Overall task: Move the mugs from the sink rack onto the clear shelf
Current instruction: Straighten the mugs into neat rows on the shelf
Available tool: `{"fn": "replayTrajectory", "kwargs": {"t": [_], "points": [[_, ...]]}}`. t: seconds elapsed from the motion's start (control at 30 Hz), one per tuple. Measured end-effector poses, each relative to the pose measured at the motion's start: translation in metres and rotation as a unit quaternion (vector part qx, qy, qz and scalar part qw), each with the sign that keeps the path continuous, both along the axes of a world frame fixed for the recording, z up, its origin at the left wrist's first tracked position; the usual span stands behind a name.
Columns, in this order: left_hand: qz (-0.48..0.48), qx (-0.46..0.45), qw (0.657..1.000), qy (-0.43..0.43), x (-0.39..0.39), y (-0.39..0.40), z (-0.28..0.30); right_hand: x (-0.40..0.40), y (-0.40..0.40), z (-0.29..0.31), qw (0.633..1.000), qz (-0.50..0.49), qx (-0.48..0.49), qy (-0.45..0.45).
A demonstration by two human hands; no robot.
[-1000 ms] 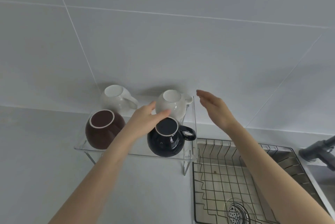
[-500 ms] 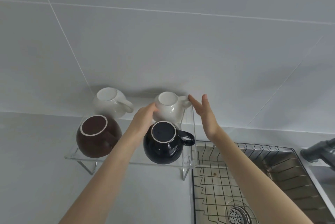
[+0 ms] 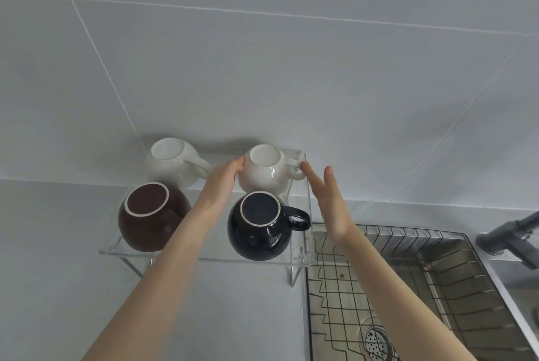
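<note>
We find four mugs on the clear shelf (image 3: pixel 204 257), all inverted with bases up. The rear right white mug (image 3: pixel 267 171) sits at the shelf's back right corner, its handle pointing right toward the shelf's end wall. The rear left white mug (image 3: pixel 172 160) likewise has its handle to the right. The black mug (image 3: pixel 259 228) stands at front right, handle to the right; the brown mug (image 3: pixel 151 216) stands at front left, its handle not visible.

The left hand (image 3: pixel 223 182) reaches between the brown and black mugs, fingertips against the left flank of the rear right white mug; how far the fingers curl round it we cannot tell. The right hand (image 3: pixel 329 200) is flat and spread, fingers extended and holding nothing, one fingertip touching that mug's handle by the shelf's end wall.

The sink rack (image 3: pixel 408 287), a wire grid set in the steel sink (image 3: pixel 501 282), holds no mugs. A drain (image 3: pixel 376 341) shows below the grid, and a dark faucet (image 3: pixel 513 236) stands at right
</note>
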State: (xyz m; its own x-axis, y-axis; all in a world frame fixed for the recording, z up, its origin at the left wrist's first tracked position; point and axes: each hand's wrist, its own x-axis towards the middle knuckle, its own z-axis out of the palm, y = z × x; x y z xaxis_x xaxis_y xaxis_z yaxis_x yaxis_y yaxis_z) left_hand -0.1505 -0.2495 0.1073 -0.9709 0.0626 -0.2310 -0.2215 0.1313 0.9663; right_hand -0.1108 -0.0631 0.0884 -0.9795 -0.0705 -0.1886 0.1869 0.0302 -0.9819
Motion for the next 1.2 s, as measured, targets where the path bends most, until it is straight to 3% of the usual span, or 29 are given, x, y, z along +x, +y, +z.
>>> {"fn": "replayTrajectory", "kwargs": {"t": [0.33,0.47,0.53,0.63,0.73,0.87,1.2], "points": [[0.003,-0.017,1.000,0.020,0.001,0.004,-0.002,0.003,-0.003,0.014,1.000,0.002,0.023,-0.001],[0.022,-0.083,0.988,0.125,0.024,-0.014,0.026,0.019,-0.025,0.039,0.988,-0.062,0.102,0.094],[0.043,-0.104,0.978,0.176,0.043,-0.040,0.037,0.043,-0.046,0.050,0.986,-0.067,0.068,0.133],[0.087,-0.134,0.964,0.211,0.062,-0.088,0.036,0.086,-0.086,0.049,0.991,0.003,0.012,0.136],[0.153,-0.082,0.973,0.150,0.067,-0.124,0.024,0.109,-0.123,0.033,0.994,0.076,0.009,0.074],[0.129,0.018,0.990,0.045,0.069,-0.145,0.006,0.111,-0.157,0.015,0.996,0.090,-0.002,-0.001],[0.127,0.017,0.991,0.040,0.082,-0.149,-0.003,0.100,-0.174,0.009,0.996,0.087,-0.015,-0.026]]}}
